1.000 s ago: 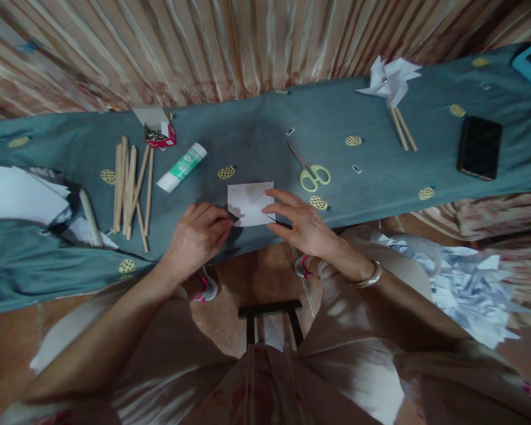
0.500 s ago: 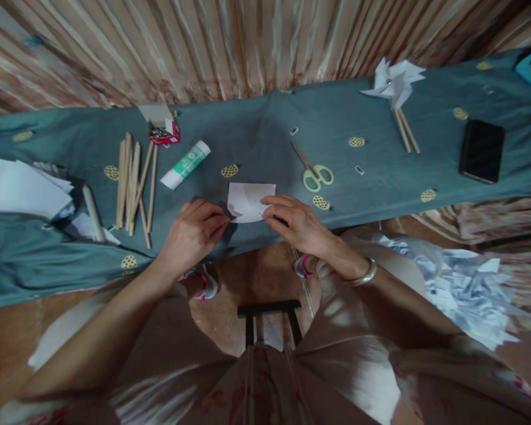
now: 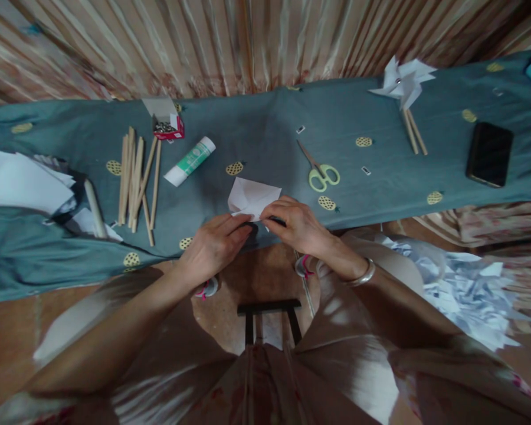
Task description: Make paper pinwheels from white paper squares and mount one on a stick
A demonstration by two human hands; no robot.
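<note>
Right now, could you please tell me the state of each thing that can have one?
White paper: bent, held by left hand and right hand.
Scissors: lying, blades closed.
Red box: open, metal pieces inside.
Glue stick: lying, apparently capped.
Phone: screen dark.
Pinwheel: blades folded, lying.
Wooden sticks: loose, some crossing.

The paper [image 3: 253, 196] is a small white sheet, roughly four-sided, lying near the front edge of the blue-green cloth [image 3: 265, 133]. It sits slightly askew, its far edge sloping nearer toward the right. A faint crease runs in from the far left corner. Its near edge is pinched between the fingertips of both hands and looks bent up there, though the fingers hide too much to tell whether it is folded.
</note>
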